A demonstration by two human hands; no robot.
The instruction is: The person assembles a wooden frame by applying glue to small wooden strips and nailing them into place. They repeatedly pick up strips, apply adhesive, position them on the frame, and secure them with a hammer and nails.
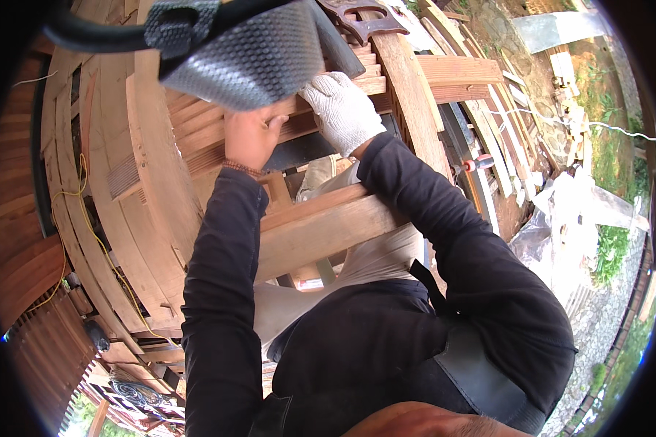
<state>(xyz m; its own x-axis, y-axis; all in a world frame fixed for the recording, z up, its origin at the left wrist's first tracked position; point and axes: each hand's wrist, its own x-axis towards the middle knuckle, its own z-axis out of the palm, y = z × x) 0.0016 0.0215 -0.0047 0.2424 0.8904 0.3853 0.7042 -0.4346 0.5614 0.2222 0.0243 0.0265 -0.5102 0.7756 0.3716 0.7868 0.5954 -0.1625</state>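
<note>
My bare left hand (249,138), with a beaded bracelet at its wrist, is over reddish-brown wooden boards (197,120). Its thumb shows, but a grey textured flap (248,62) close to the camera hides the other fingers. Just right of it, my right hand (342,113) wears a white knit glove. Its fingers are curled down at the boards beside the flap's edge, and what they grip is hidden. A thick wooden beam (321,237) crosses below both hands, in front of my body. Beyond the right hand lies a handsaw with a brown handle (362,28).
Long planks (153,167) line the left, with a yellow cord (95,233) running over them. To the right are an upright board (408,87), a red-handled screwdriver (478,163), clear plastic sheeting (557,226) and a white cord (598,125). A coiled cable (135,393) lies lower left.
</note>
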